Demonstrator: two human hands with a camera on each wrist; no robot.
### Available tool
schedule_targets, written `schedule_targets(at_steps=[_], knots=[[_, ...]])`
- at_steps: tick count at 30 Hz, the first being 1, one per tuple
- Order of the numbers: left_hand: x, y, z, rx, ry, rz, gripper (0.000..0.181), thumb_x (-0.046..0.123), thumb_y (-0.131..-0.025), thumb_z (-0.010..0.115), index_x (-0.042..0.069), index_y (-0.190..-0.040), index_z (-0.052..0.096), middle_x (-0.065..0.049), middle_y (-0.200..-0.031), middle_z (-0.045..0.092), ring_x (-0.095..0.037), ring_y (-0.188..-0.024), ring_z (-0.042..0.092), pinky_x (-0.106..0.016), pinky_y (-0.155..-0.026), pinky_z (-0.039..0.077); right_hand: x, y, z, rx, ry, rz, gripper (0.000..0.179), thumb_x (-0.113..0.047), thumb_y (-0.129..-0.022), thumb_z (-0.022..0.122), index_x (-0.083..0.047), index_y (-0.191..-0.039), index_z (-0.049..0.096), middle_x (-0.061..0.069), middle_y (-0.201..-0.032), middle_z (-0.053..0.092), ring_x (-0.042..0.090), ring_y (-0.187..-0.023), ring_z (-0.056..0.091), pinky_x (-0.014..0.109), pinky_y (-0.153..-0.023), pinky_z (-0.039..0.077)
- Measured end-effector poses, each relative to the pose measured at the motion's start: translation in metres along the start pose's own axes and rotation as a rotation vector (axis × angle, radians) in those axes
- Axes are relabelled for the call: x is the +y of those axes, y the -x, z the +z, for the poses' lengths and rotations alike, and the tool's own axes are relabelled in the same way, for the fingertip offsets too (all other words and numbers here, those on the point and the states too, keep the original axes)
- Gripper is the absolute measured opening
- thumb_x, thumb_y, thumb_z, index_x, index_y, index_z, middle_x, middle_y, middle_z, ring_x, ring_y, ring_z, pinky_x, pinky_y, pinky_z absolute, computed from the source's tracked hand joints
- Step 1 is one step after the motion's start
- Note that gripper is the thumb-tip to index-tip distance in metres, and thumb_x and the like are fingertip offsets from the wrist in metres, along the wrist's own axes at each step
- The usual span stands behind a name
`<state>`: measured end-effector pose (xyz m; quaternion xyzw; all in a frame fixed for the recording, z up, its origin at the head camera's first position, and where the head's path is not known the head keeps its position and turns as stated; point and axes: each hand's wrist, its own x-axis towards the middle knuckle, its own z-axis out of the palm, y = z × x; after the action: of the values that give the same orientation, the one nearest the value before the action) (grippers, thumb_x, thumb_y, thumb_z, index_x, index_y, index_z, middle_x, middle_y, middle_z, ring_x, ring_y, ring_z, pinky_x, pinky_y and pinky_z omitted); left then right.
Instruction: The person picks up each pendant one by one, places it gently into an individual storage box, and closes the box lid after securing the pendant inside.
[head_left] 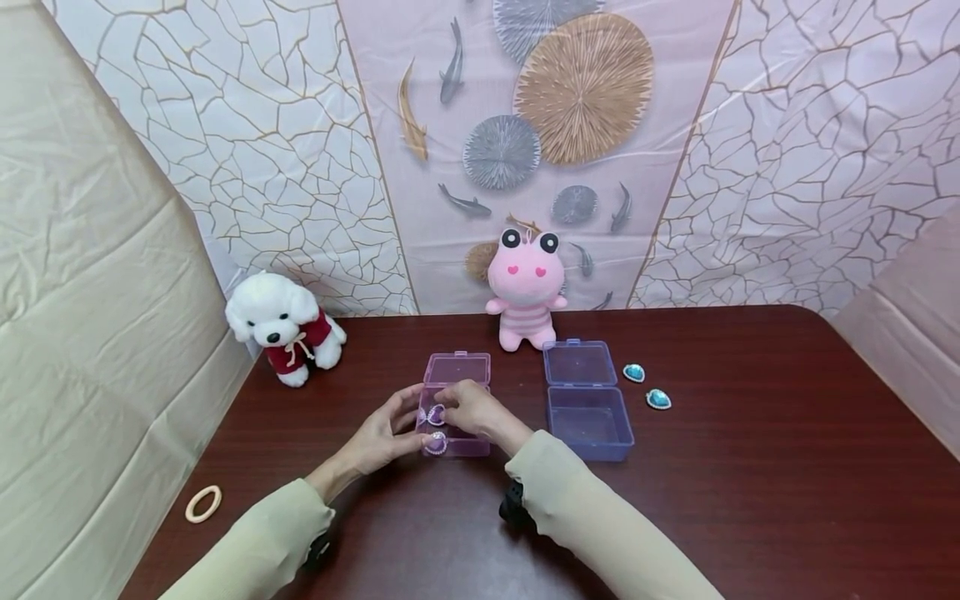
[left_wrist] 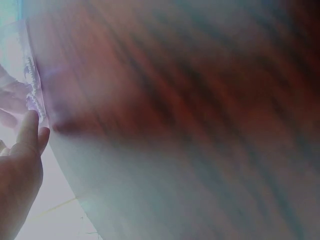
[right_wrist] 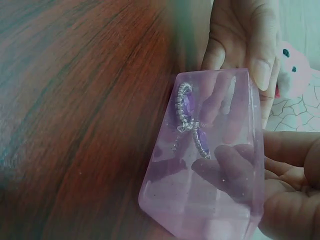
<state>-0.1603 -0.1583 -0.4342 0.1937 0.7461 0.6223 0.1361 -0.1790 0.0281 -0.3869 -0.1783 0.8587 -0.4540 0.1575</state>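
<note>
Pink translucent plastic: the pink box (head_left: 471,447) sits near the middle of the dark wood table (head_left: 750,433), hinged lid up and tipped to the far side. Left hand (head_left: 375,440) wraps its left end, thumb at the near corner, fingers spread away from it toward the far corner; right wrist view shows that thumb on the rim. Left wrist view only catches the thumb and a fingertip at the box edge, rest blurred.

Right hand (head_left: 480,410) reaches in over the right side, fingers bent down inside. Thumb and index are right at the far purple gem (head_left: 434,416); can't tell whether they pinch it or just touch it. Near purple gem (head_left: 437,443) is against the near wall, by the left thumb. Both gems are in the box, silver beaded trim on each.

Blue box (head_left: 592,451) stands to the right of the pink one, apart from it, lid also up. Two teal gems, upper (head_left: 633,372) and lower (head_left: 658,400), lie on the table just right of it, not touching each other.

Pink plush (head_left: 527,287) stands behind, between the boxes. White plush dog (head_left: 270,304) in red at far left. Pale ring (head_left: 190,507) lies near left table edge.
</note>
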Motion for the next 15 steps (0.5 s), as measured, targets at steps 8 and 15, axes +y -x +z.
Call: schedule_targets(at_steps=[8,15], knots=[[0.000,0.001,0.002,0.014,0.004,-0.008,0.078,0.004,-0.082,0.070,0.000,-0.144,0.024,-0.027,-0.144,0.032,-0.044,-0.131,0.036,-0.036,-0.100,0.046,-0.001,0.007,-0.006,-0.003,-0.072,0.008,0.030,0.005,-0.087,0.056,0.010,-0.116,0.061,0.022,-0.115,0.064,0.021,-0.099,0.059,0.034,-0.088,0.052],[0.003,0.002,0.003,0.127,0.031,-0.003,0.080,0.001,-0.083,0.069,-0.002,-0.146,0.020,-0.028,-0.146,0.030,-0.044,-0.131,0.035,-0.042,-0.103,0.043,-0.002,0.028,-0.045,0.098,-0.253,-0.067,0.031,0.003,-0.088,0.058,0.011,-0.118,0.059,0.027,-0.113,0.062,0.029,-0.102,0.062,0.035,-0.089,0.053]])
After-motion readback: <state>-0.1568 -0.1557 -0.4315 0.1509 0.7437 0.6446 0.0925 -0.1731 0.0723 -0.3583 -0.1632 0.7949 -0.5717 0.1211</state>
